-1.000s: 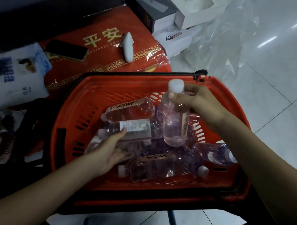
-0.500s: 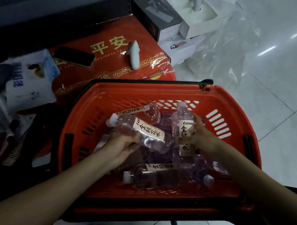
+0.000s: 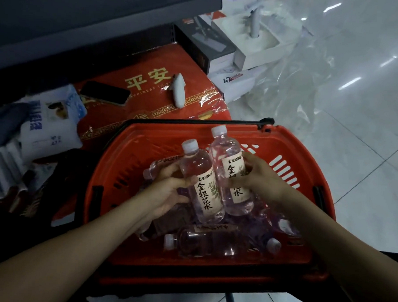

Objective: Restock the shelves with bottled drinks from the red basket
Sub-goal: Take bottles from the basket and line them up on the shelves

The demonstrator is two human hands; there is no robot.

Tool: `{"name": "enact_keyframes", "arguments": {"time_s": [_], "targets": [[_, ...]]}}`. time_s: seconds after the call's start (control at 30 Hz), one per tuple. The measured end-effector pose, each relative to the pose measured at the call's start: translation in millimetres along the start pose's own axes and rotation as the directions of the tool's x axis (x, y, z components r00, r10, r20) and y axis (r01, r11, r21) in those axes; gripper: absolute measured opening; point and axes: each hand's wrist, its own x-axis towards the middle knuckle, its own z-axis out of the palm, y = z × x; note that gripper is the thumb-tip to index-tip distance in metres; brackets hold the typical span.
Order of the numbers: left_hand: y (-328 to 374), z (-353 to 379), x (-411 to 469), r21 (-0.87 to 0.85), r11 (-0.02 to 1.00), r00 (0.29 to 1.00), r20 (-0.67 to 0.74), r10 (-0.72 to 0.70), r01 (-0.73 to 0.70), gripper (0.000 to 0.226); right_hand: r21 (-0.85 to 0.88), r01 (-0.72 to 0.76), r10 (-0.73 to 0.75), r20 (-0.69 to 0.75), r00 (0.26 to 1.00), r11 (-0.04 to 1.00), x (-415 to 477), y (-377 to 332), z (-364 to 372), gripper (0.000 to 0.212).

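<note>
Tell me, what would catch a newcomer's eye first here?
The bright red basket in the middle, with clear lying bottles in its bottom. Over it the left hand grips the left bottle and the right hand grips the right bottle, side by side. Behind the basket lies a red box with gold characters, a phone resting on it.

shop floor, stockroom-like aisle: red plastic shopping basket (image 3: 307, 155) of labelled bottled drinks (image 3: 212, 242) in the near centre; dark grey shelf (image 3: 96, 16) far left; shrink-wrapped red gift carton (image 3: 151, 64), boxed goods (image 3: 250, 59), packaged tissue (image 3: 48, 121), loose plastic wrap (image 3: 305, 87) on glossy tiled floor (image 3: 365, 139), right.
</note>
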Motion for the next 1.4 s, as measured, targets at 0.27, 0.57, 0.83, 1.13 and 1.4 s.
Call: {"name": "enact_keyframes", "arguments": {"time_s": [0.27, 0.57, 0.83, 1.13, 1.4], "targets": [[88.1, -7.7, -59.9, 0.08, 0.977, 0.98, 0.035, 0.195, -0.197, 0.051, 0.204, 0.209, -0.217, 0.018, 0.976, 0.956, -33.4, -78.7, 21.6, 0.064], [244.3, 9.5, -124.0, 0.201, 0.857, 0.88, 0.091, 0.466, -0.475, 0.046, 0.267, 0.427, -0.435, -0.032, 0.9, 0.864, -50.7, -213.0, 30.4, 0.06], [379.7, 20.8, -187.3, 0.282, 0.677, 0.729, 0.158, 0.666, -0.68, 0.041, 0.244, 0.617, -0.637, 0.004, 0.771, 0.748, -57.4, -362.7, 35.0, 0.055], [504.6, 15.0, -270.2, 0.255, 0.422, 0.445, 0.039, 0.895, -0.87, 0.038, 0.219, 0.798, -0.821, 0.026, 0.571, 0.562, -60.8, -520.5, 88.4, 0.057], [575.9, -41.7, -331.4, 0.315, 0.24, 0.232, -0.064, 0.971, -0.918, 0.027, 0.262, 0.878, -0.907, -0.019, 0.42, 0.4, -57.7, -614.6, 168.6, 0.073]]}}
